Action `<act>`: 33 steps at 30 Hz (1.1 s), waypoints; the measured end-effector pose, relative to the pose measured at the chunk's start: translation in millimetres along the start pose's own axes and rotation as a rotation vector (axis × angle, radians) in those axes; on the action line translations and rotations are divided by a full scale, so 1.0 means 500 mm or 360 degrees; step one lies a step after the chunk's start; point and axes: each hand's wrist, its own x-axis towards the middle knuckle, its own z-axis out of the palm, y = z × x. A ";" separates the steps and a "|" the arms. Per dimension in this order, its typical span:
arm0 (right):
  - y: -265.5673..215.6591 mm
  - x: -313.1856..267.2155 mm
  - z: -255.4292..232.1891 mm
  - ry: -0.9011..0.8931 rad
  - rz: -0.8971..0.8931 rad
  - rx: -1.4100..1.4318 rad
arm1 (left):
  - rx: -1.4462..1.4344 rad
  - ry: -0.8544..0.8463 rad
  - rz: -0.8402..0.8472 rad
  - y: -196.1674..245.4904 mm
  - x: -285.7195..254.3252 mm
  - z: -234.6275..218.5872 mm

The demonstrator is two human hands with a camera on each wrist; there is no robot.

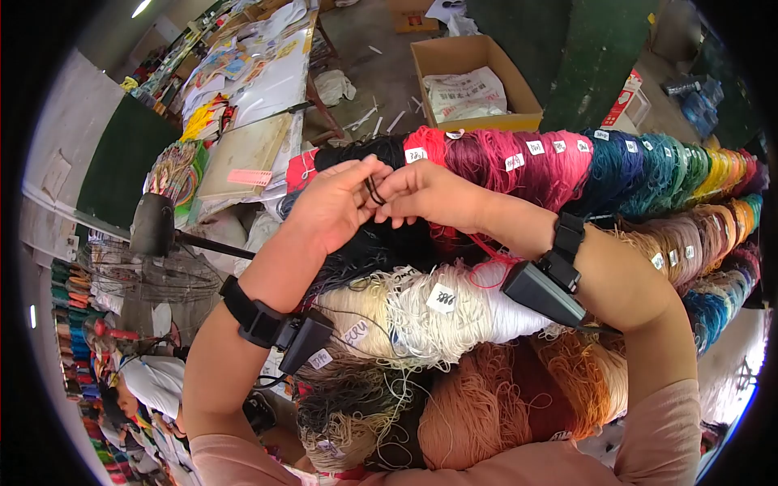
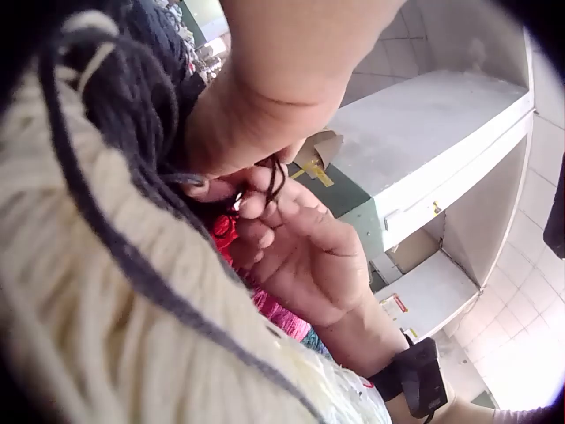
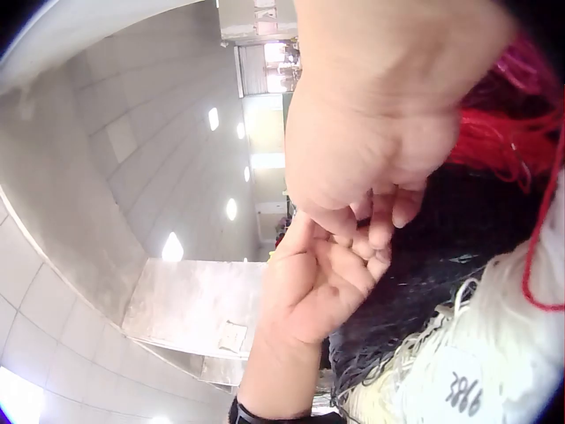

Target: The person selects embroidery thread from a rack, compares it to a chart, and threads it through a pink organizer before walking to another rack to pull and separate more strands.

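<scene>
Both hands meet over the black yarn bundle (image 3: 415, 256). A small loop of black thread (image 1: 374, 191) runs between their fingertips. The left hand (image 1: 336, 202) pinches it from the left, palm turned up, its fingers curled. From the other side the right hand (image 1: 429, 194) pinches the thread with thumb and fingers. In the left wrist view the dark thread (image 2: 275, 181) hangs by the fingertips of the right hand (image 2: 313, 256). The right wrist view shows the fingertips touching, the left hand (image 3: 313, 283) below; the thread is hidden there.
Yarn bundles with paper labels, white (image 1: 421, 312), peach (image 1: 470, 405) and pink (image 1: 567, 174), lie below and to the right. Behind stand a cardboard box (image 1: 519, 97) and a cluttered table (image 1: 271, 89). A black rod-mounted object (image 1: 152, 227) is at left.
</scene>
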 end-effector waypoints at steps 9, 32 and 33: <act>0.004 -0.001 -0.017 0.0781 0.0314 0.0297 | -0.0218 0.0151 0.0387 0.078 -0.054 -0.053; 0.004 0.087 0.012 0.0812 0.0138 -0.0535 | -0.0457 0.0052 0.0160 0.046 -0.091 -0.038; 0.007 0.082 0.010 0.0796 0.0155 -0.0395 | -0.0459 0.0060 0.0156 0.047 -0.093 -0.038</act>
